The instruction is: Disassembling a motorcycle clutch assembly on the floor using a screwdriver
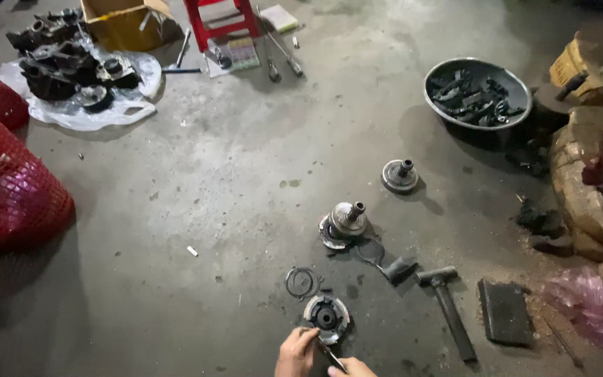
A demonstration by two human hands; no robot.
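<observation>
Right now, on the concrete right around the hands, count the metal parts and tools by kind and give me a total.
Round metal assemblies with a shaft: 2
Round disc part under the hands: 1
Thin metal rings: 1
Hammers: 1
Slim tools held in the hands: 1
Total: 6

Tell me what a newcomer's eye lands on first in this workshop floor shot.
Bottom centre, the left hand and right hand work a thin tool at a round metal hub on the stained concrete floor. A hammer lies to its right. A red mesh basket fills the left edge, and a dark basin of black parts sits upper right.
</observation>
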